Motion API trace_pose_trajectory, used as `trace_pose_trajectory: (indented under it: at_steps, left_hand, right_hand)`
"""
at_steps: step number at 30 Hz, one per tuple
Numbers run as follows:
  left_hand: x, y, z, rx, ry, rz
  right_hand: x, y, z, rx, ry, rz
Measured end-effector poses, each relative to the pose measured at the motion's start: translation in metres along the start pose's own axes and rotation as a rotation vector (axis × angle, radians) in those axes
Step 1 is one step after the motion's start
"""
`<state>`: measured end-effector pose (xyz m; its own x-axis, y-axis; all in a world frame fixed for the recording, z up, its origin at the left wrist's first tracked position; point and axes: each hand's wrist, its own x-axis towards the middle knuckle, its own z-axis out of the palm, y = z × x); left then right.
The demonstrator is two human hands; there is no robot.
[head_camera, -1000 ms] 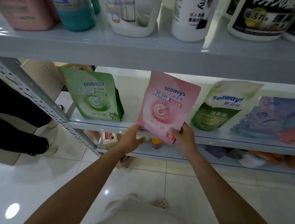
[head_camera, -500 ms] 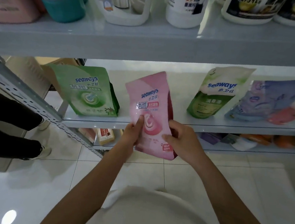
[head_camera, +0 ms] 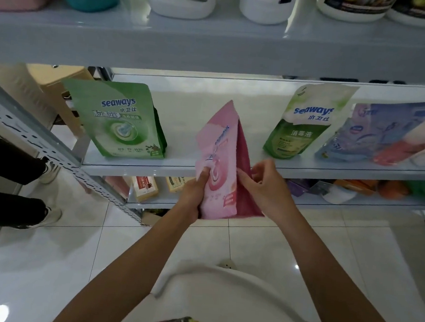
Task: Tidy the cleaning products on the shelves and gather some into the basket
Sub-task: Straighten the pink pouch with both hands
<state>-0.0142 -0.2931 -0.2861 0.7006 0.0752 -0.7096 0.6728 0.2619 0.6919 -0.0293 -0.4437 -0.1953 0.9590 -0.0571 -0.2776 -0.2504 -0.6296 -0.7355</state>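
I hold a pink Seaways pouch [head_camera: 220, 146] in front of the middle shelf [head_camera: 180, 169], turned so its dark pink side gusset faces me. My left hand [head_camera: 193, 192] grips its lower left edge, thumb on the front. My right hand [head_camera: 263, 185] pinches the gusset on the right. On the shelf a green Seaways pouch [head_camera: 118, 120] stands at the left. A white-green Seaways pouch [head_camera: 306, 120] leans at the right, beside a blue and pink pack [head_camera: 386, 134]. No basket is in view.
The top shelf [head_camera: 215, 49] carries several bottles and jugs [head_camera: 264, 5]. The lower shelf holds boxes [head_camera: 145, 187] and coloured packs [head_camera: 351, 189]. A person's legs in black trousers [head_camera: 4, 177] stand at the left by the perforated shelf post [head_camera: 54, 158]. The floor is white tile.
The pink pouch came off the shelf toward me and rotated from front-on to edge-on. Both hands moved lower and closer, my right hand shifting onto the gusset.
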Motion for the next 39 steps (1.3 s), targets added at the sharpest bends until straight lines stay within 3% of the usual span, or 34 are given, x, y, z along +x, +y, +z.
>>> trace_pose_trajectory:
  at_steps: [2, 4, 9, 13, 16, 20, 26, 30, 34, 37, 39]
  left_hand:
    - [-0.004, 0.004, 0.002, 0.057, -0.054, 0.014]
    - [-0.006, 0.007, 0.003, 0.091, -0.081, 0.000]
    - [-0.021, 0.025, 0.009, 0.426, -0.089, 0.190]
    - [-0.075, 0.041, 0.004, 0.637, -0.310, 0.409]
    - [-0.091, 0.044, -0.006, 0.908, -0.236, 0.558]
    - [-0.093, 0.050, -0.014, 0.846, -0.354, 0.671]
    - [-0.104, 0.070, -0.019, 0.729, -0.456, 0.679]
    - [-0.107, 0.077, -0.016, 0.678, -0.385, 0.648]
    - [-0.109, 0.087, -0.016, 0.549, -0.316, 0.569]
    - [-0.113, 0.090, -0.014, 0.490, -0.358, 0.553]
    - [-0.114, 0.091, -0.012, 0.475, -0.379, 0.536]
  right_hand:
    - [-0.001, 0.000, 0.000, 0.281, -0.199, 0.116]
    - [-0.005, 0.001, 0.000, 0.457, -0.194, 0.097]
    - [-0.012, 0.000, 0.007, 0.404, -0.061, -0.001]
    - [-0.015, -0.006, 0.012, 0.315, -0.025, -0.033]
    - [-0.014, -0.011, 0.011, 0.402, 0.022, 0.015]
    - [-0.012, -0.015, 0.007, 0.628, -0.052, 0.075]
    - [-0.014, -0.023, -0.001, 0.880, -0.233, 0.146]
    - [-0.014, -0.028, -0.002, 0.836, -0.153, -0.005]
    - [-0.018, -0.024, -0.008, 0.420, -0.147, -0.397]
    - [-0.027, -0.020, -0.010, 0.135, -0.117, -0.484]
    - [-0.030, -0.020, -0.008, 0.105, -0.035, -0.535]
